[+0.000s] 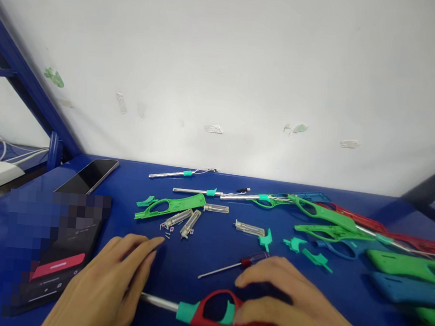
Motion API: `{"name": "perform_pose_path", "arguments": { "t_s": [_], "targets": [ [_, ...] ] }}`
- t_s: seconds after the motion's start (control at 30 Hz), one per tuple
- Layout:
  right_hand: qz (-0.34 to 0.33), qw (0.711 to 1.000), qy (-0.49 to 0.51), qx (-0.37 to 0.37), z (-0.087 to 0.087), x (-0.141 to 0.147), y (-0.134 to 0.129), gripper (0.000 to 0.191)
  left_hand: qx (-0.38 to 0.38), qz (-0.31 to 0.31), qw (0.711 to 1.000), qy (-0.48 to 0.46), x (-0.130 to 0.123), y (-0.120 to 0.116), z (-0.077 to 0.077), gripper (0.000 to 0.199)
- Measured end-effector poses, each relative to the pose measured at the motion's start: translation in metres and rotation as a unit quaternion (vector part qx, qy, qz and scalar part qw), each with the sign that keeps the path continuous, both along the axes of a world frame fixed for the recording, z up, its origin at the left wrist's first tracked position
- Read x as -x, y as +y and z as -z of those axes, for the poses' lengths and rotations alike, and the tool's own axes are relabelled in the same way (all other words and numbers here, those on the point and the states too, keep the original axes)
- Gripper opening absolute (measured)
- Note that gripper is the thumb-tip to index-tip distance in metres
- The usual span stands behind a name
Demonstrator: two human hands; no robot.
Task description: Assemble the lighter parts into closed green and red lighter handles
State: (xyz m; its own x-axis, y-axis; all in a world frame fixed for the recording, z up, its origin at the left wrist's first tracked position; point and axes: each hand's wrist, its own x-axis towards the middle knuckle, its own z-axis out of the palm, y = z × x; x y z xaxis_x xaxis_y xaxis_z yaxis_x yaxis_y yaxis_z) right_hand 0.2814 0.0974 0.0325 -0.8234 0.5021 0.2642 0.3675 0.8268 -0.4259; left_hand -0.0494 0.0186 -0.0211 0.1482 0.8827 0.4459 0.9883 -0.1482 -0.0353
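Note:
A red-handled gas lighter (205, 317) with a turquoise collar and trigger and a metal tube lies near the front edge of the view. My right hand (289, 304) is closed over its handle, its index finger raised close to the purple handle of a screwdriver (227, 269). My left hand (106, 280) rests at the tube's far end and hides the tip. Its fingers are stretched forward, index fingertip just short of several tiny screws and metal bits (167, 235). Clear fuel tanks (190, 224) and a green handle half (176, 206) lie beyond.
At left are two phones, one dark (88, 175) and one with a lit screen (62, 261). Turquoise triggers (294, 243) lie mid-table. Green, blue and red handle shells (405, 265) pile up at right. Metal tubes with wires (196, 192) lie by the white wall (224, 73).

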Motion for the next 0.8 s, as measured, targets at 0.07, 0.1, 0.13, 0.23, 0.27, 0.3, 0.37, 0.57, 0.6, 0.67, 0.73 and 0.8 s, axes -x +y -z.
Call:
{"name": "perform_pose_path", "arguments": {
  "t_s": [0.07,0.1,0.13,0.23,0.27,0.3,0.37,0.57,0.6,0.67,0.73,0.8],
  "targets": [
    [0.04,0.997,0.029,-0.062,0.006,-0.003,0.003,0.022,0.019,-0.015,1.0,-0.005,0.003,0.003,0.0,0.043],
    [0.056,0.994,0.037,-0.088,0.01,-0.004,0.005,0.025,0.027,-0.018,0.999,-0.007,0.002,0.004,0.0,0.045],
    [0.072,0.991,0.041,-0.108,0.014,-0.005,0.007,0.026,0.034,-0.019,0.999,-0.01,0.001,0.004,0.0,0.046],
    [0.091,0.986,0.042,-0.13,0.024,-0.008,0.013,0.028,0.05,-0.02,0.998,-0.017,-0.003,0.004,0.0,0.044],
    [0.091,0.987,0.042,-0.129,0.026,-0.009,0.014,0.027,0.055,-0.02,0.998,-0.018,-0.003,0.004,-0.001,0.043],
    [0.091,0.987,0.043,-0.126,0.027,-0.009,0.015,0.027,0.058,-0.018,0.998,-0.018,-0.003,0.004,0.0,0.043],
    [0.094,0.988,0.041,-0.115,0.028,-0.01,0.017,0.026,0.061,-0.014,0.998,-0.015,-0.001,0.003,0.0,0.045],
    [0.132,0.988,0.016,-0.073,0.029,-0.014,0.024,0.021,0.06,-0.013,0.998,0.002,0.004,-0.001,0.004,0.044],
    [0.138,0.988,0.012,-0.066,0.029,-0.014,0.025,0.02,0.058,-0.013,0.998,0.005,0.005,-0.002,0.004,0.042],
    [0.142,0.988,0.007,-0.055,0.03,-0.014,0.027,0.019,0.057,-0.023,0.998,0.015,0.007,-0.004,0.003,0.04],
    [0.14,0.989,0.007,-0.05,0.031,-0.013,0.026,0.023,0.067,-0.029,0.997,0.027,0.008,-0.007,0.002,0.039],
    [0.142,0.989,0.02,-0.045,0.032,-0.012,0.025,0.028,0.072,-0.027,0.996,0.034,0.008,-0.008,0.002,0.039]
  ]
}}
